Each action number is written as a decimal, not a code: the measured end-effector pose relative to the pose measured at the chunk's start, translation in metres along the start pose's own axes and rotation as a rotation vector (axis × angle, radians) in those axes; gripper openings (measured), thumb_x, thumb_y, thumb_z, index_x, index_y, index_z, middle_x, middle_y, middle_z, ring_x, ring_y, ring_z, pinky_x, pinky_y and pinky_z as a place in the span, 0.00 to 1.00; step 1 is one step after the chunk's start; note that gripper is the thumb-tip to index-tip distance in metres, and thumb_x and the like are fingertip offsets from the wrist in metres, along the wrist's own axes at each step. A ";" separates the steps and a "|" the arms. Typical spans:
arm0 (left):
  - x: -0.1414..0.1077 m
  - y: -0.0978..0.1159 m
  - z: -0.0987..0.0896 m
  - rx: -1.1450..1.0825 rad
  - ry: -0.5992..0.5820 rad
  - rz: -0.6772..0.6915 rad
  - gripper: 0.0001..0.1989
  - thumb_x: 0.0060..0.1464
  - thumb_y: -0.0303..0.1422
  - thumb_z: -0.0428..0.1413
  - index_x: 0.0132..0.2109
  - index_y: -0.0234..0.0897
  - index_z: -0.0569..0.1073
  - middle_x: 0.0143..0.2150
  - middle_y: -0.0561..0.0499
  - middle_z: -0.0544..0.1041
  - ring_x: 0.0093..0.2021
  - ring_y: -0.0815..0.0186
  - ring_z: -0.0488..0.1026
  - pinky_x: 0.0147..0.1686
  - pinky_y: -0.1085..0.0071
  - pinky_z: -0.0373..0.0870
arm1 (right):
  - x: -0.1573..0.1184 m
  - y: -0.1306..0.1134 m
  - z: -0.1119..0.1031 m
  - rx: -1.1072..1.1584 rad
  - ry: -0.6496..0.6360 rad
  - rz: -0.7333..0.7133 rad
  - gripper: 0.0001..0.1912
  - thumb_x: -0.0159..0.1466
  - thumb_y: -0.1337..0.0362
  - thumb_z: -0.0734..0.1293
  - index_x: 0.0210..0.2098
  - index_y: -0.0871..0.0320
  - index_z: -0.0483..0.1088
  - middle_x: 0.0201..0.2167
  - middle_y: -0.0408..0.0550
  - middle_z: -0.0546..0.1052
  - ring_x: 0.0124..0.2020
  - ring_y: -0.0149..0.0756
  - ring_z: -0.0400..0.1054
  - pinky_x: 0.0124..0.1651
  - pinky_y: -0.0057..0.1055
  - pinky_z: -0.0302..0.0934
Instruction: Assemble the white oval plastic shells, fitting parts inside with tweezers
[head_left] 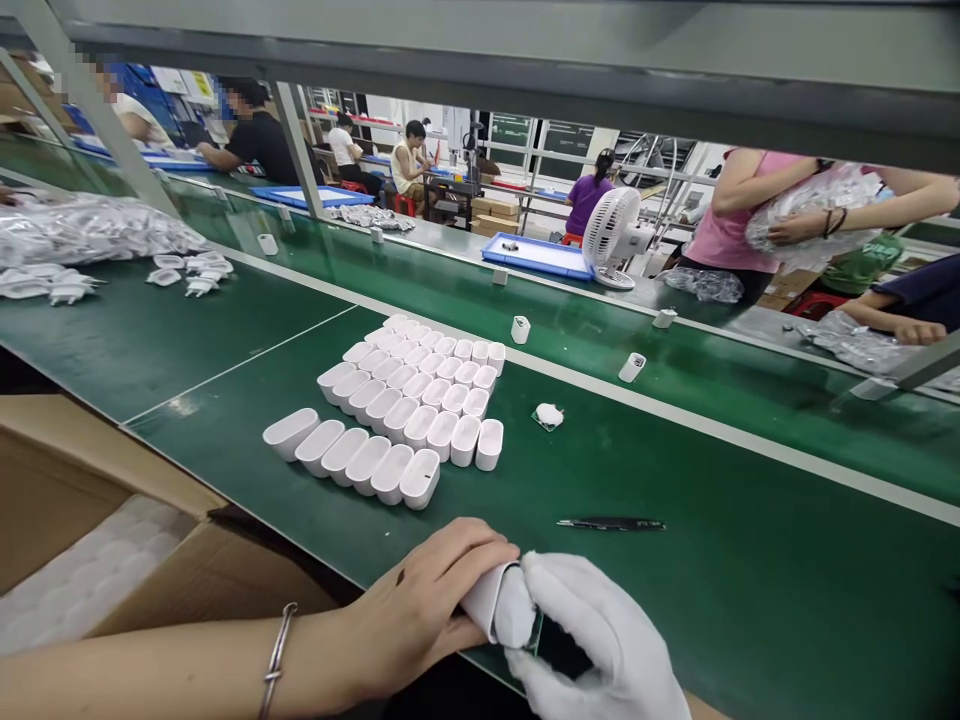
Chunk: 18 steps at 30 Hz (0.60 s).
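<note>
Gripping a light, slick white plastic shell [487, 600] by its sides, our bare left hand [420, 610] clenched round it, gloved right hand [600, 640] pinching its end.

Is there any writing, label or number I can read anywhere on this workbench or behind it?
None can be read.
Yellow signs on the far wall: too blurred.
White shell held by the left hand and gloved right hand: no print shows.
White shells in rows: plain.

Bare left hand [420, 610] curled shut; gloved right hand [592, 640] pinching.
</note>
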<state>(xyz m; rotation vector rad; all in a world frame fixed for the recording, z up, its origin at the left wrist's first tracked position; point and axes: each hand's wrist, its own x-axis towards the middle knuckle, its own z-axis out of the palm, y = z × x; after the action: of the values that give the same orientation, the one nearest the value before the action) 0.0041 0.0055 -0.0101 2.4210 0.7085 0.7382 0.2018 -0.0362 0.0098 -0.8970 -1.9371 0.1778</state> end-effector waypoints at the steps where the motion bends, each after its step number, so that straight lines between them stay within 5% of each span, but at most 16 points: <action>1: 0.000 0.000 0.000 -0.011 0.002 0.008 0.27 0.54 0.23 0.57 0.58 0.39 0.58 0.52 0.43 0.67 0.52 0.60 0.67 0.54 0.67 0.67 | -0.002 0.001 0.000 -0.009 0.024 -0.002 0.26 0.55 0.76 0.67 0.51 0.53 0.66 0.34 0.45 0.77 0.37 0.36 0.73 0.39 0.30 0.70; 9: 0.001 0.001 0.000 -0.093 -0.002 -0.002 0.25 0.54 0.28 0.59 0.56 0.40 0.60 0.48 0.44 0.70 0.48 0.61 0.69 0.50 0.67 0.68 | -0.013 0.004 -0.002 0.043 0.041 0.028 0.24 0.54 0.72 0.71 0.50 0.55 0.69 0.39 0.48 0.78 0.40 0.41 0.74 0.40 0.33 0.72; 18: -0.001 -0.001 0.006 -0.204 -0.003 -0.196 0.28 0.37 0.24 0.66 0.48 0.40 0.67 0.38 0.52 0.69 0.35 0.66 0.69 0.33 0.74 0.65 | -0.014 0.008 -0.003 0.190 -0.024 0.141 0.24 0.49 0.73 0.74 0.46 0.54 0.72 0.38 0.48 0.78 0.38 0.43 0.75 0.39 0.34 0.73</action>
<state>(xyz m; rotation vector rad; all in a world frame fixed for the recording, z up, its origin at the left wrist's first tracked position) 0.0069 0.0038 -0.0151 2.1339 0.8147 0.6912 0.2126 -0.0398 -0.0020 -0.9075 -1.8435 0.4502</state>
